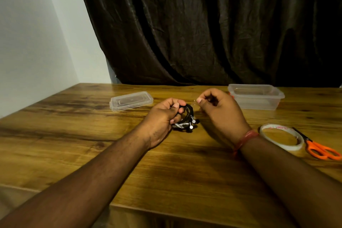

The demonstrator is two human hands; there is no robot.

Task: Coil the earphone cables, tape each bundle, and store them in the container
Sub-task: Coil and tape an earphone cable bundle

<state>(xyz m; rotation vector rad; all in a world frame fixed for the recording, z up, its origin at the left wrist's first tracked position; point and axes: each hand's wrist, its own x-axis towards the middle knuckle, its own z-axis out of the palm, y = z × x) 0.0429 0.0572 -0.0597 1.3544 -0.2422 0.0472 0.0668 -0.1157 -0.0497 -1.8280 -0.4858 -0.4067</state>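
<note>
A dark curtain hangs behind the wooden counter, with a pale wall to its left. On the counter's far right stands the clear plastic container, open and upright; its clear lid lies flat well apart at far left. Near the right edge lies a roll of clear tape, flat, and just beside it orange-handled scissors, their blades passing close behind the roll.

Both forearms reach in from the near edge and take up the middle of the counter. The left hand grips the coiled black earphone cable just above the counter, fingers curled round the bundle, with the small earbud ends poking out to the right. The right hand, wearing a red thread band at the wrist, is just beside the coil; its thumb and fingers pinch something thin and clear, probably a strip of tape, too faint to tell. This hand partly hides the container's near left corner.
</note>
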